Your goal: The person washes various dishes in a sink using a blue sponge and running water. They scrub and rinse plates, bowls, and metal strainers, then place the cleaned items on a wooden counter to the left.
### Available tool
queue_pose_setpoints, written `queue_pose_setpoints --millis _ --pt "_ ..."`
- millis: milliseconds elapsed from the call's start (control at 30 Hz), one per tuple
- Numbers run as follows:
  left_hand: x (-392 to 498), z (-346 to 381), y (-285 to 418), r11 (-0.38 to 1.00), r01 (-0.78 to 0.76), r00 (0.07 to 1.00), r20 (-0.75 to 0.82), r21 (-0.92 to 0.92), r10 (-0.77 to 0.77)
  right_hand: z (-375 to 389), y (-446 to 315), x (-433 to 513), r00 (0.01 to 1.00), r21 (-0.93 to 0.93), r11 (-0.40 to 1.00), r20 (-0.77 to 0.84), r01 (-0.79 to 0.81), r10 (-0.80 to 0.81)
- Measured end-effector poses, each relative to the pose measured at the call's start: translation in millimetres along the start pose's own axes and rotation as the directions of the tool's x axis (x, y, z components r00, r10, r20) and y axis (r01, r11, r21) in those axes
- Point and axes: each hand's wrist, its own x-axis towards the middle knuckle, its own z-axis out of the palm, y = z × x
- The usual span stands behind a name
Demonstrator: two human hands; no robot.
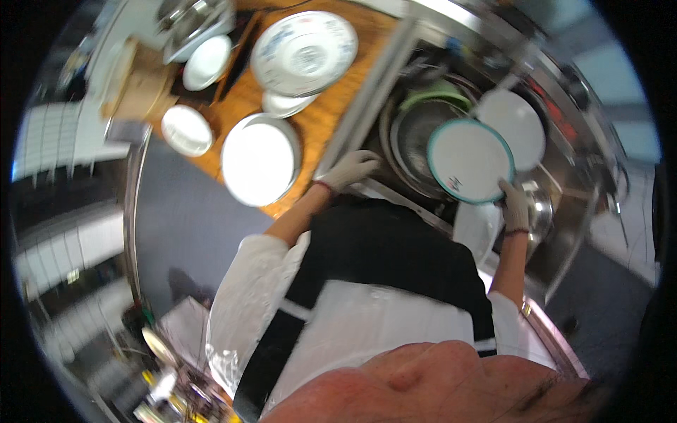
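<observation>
My right hand (pixel 514 205), in a pale glove, grips the edge of a white plate with a teal rim (pixel 469 161). That plate is held over a metal sink, above a dark round pan (pixel 418 132). My left hand (pixel 355 168), also gloved, holds nothing; its fingers are slightly spread at the sink's near left edge. A plain white plate (pixel 512 129) lies just beyond the held one. Below my right hand's plate is a white rectangular dish (pixel 476 228), partly covered. A green bowl (pixel 436 95) shows behind the pan.
On the wooden counter (pixel 328 113) to the left stand a stack of white plates (pixel 259 161), patterned plates (pixel 305 53) and small white bowls (pixel 186 130). A metal bowl (pixel 539 211) sits right of my right hand. The sink's metal rim (pixel 370 90) borders the counter.
</observation>
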Motion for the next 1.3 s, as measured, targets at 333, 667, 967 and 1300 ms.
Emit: queue_pose_setpoints --millis 333,667,967,1300 --pt "-1 8 -19 0.987 0.157 0.987 -0.027 -0.021 -0.158 61 61 65 0.989 -0.221 0.973 0.117 -0.064 0.092" --pt "-11 8 -30 0.969 0.165 0.983 -0.049 -0.185 -0.177 96 133 137 0.952 -0.166 0.94 0.023 -0.297 0.305" --pt "-9 0 -21 0.937 0.226 0.972 0.006 -0.268 -0.233 99 105 130 0.999 -0.83 0.558 0.011 -0.008 0.032" --pt "-2 8 2 0.871 0.335 0.941 0.091 -0.359 -0.325 -6 66 106 0.705 -0.439 0.89 -0.591 0.126 -0.391"
